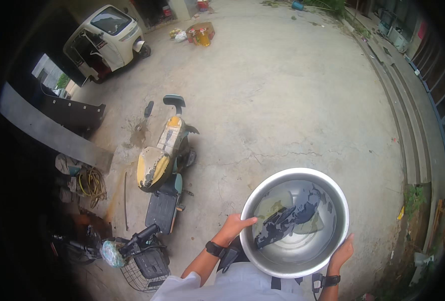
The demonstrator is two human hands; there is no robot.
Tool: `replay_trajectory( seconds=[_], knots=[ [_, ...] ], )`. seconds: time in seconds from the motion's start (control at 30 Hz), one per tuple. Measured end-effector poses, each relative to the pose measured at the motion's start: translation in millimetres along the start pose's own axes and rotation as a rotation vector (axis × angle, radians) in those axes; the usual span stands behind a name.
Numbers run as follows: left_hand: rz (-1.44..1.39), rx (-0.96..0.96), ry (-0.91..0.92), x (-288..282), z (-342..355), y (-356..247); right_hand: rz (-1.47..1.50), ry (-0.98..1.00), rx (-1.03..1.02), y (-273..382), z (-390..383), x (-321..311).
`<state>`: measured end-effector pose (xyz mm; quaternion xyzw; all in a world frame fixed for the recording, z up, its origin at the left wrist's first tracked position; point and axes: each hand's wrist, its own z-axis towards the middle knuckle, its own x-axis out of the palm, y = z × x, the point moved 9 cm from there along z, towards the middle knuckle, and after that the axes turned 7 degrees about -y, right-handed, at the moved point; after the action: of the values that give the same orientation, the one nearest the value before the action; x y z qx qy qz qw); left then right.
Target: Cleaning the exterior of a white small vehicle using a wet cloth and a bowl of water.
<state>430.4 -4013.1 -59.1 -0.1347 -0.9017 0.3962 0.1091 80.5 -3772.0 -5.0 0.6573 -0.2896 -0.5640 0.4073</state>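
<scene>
I hold a large round metal basin [295, 174] upright in both hands at the lower middle right. My left hand [235, 226] grips its left side, with the thumb on the rim. My right hand [340, 253] is closed on the lower right side, its fingers partly hidden by the basin. Inside lie dark, wet-looking patterned cloth [277, 226] and a pale greenish piece [273, 200], in what looks like shallow clear water. Both my wrists carry dark bands.
A worn yellow-seated scooter [152, 165] stands at my left, near a coiled hose [94, 188] and a basketed bike [142, 271]. A white three-wheeler [102, 47] and boxes [202, 32] are farther back on the concrete yard [282, 90]. Steps [393, 95] line the right side.
</scene>
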Motion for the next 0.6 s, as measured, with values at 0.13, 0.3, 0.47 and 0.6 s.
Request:
replay_trajectory(
  seconds=[0.13, 0.3, 0.47, 0.6],
  knots=[
    [0.122, -0.025, 0.051, -14, 96, -118, -0.083, -0.002, 0.047, 83, 53, 111],
    [0.046, 0.065, -0.071, -59, 229, -235, 0.012, 0.064, -0.010, 174, 139, 292],
    [-0.051, 0.145, -0.177, -131, 352, -339, 0.051, 0.235, -0.138, 289, 201, 488],
    [-0.263, 0.157, -0.238, -175, 425, -432, 0.029, 0.329, -0.276, 383, 251, 633]
  ],
)
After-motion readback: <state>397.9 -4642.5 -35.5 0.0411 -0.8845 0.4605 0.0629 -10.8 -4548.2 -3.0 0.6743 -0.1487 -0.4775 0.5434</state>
